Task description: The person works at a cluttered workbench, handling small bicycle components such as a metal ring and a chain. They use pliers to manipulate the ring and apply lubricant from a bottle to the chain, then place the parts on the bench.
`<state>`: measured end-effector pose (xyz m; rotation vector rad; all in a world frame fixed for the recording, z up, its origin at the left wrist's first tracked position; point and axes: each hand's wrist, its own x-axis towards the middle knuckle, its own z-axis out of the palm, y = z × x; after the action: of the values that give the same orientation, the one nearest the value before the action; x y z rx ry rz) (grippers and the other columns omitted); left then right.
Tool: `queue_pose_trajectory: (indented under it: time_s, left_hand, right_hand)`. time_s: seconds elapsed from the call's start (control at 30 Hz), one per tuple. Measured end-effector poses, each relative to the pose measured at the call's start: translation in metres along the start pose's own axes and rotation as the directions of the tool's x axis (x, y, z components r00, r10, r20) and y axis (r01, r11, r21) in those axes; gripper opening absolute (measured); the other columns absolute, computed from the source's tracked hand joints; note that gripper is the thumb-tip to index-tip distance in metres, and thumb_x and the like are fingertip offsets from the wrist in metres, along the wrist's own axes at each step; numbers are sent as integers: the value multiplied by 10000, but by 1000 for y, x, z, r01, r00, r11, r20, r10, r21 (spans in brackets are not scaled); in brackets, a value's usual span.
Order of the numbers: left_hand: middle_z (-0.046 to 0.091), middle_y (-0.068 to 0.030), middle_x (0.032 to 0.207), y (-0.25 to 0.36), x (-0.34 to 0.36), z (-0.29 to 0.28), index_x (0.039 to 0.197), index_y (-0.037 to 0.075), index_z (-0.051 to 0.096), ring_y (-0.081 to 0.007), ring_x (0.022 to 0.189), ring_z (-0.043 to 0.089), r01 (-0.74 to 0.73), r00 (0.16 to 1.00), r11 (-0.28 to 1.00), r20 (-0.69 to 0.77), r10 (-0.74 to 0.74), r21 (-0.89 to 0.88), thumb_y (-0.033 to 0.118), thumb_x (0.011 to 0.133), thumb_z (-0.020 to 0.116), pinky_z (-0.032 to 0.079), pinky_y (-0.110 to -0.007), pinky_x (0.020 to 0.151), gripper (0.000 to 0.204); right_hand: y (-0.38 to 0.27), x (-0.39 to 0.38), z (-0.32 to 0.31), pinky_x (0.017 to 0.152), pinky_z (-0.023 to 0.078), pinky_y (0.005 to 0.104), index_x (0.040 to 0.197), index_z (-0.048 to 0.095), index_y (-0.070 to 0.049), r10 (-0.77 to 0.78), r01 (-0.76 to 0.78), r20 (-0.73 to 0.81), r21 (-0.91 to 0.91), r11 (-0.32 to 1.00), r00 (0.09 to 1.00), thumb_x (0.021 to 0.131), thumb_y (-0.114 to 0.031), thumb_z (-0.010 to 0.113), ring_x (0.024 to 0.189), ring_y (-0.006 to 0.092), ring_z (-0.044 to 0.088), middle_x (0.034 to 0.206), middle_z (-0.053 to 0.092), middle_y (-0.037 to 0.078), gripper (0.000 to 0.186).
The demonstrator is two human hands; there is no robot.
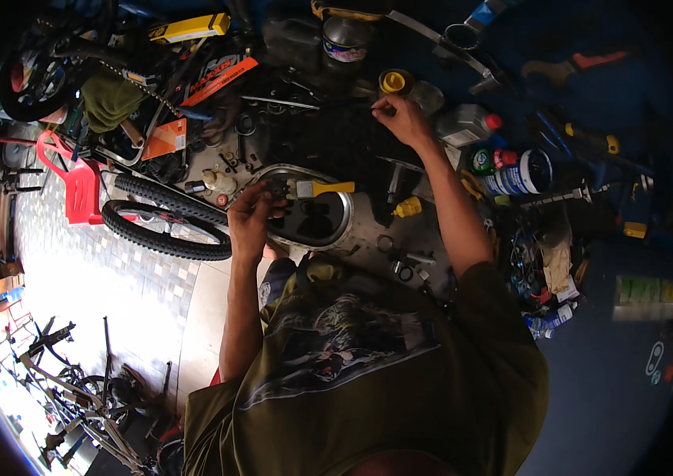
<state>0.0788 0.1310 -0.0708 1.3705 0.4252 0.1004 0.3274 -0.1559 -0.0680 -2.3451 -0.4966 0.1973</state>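
A bristled brush [322, 189] overlaps an oval metal tray [343, 225] — left hand [252, 213] near.

Yellow handle on the brush [325, 189]; yellow again on the small bottle [408, 207], the open container [394, 82] and the long box [189, 28] — the chair [82, 190] is pinkish red. Black tyre [160, 247], olive cloth [110, 99], plain orange card [163, 140], grey bottle [461, 124] with a red cap [493, 121]; the floor [163, 278] shows patchwork squares, pale and grey-brown — the shirt [471, 381] is dark olive with a greyish picture print
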Motion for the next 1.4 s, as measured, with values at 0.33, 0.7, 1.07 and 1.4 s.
queue_pose_trajectory:
  time_s: [0.33, 0.7, 1.07, 1.4]
  left_hand:
    - [699, -156, 1015, 12, 4, 27, 1292, -99, 572, -233, 901, 743, 40, 998, 998, 48, -37, -46, 24, 979, 580, 604, -297, 748, 337]
    - [699, -155, 1019, 15, 2, 32, 1283, -115, 559, -227, 890, 741, 59, 997, 998, 47, -58, -8, 2, 961, 595, 608, -300, 748, 344]
    - [697, -130, 1000, 9, 6, 30, 1285, -87, 568, -209, 876, 732, 49, 995, 999, 84, -48, -4, 54, 979, 628, 594, -300, 754, 342]
    - [700, -132, 1013, 12, 5, 29, 1283, -88, 572, -211, 882, 731, 40, 994, 999, 97, -42, 22, 47, 979, 623, 592, -300, 749, 336]
  right_hand:
    - [-4, -9, 15, 770, 569, 361, 1011, 724, -34, -86, 89, 89, -22, 996, 992, 878, -137, 736, 886, 257, 735, 942, 751, 132, 168]
    - [30, -23, -16, 842, 556, 349, 1193, 709, -75, 103, -111, 71, 132, 985, 992, 951, -86, 638, 980, 221, 727, 1076, 749, 131, 252]
    - [27, -59, -8, 886, 543, 457, 1251, 616, -162, 129, -152, -87, -356, 922, 988, 806, -369, 824, 1157, 310, 627, 1254, 591, 105, 533]
    - [46, -71, -7, 895, 546, 458, 1279, 610, -192, 14, -36, -81, -276, 961, 997, 826, -348, 805, 1119, 326, 641, 1208, 603, 117, 517]
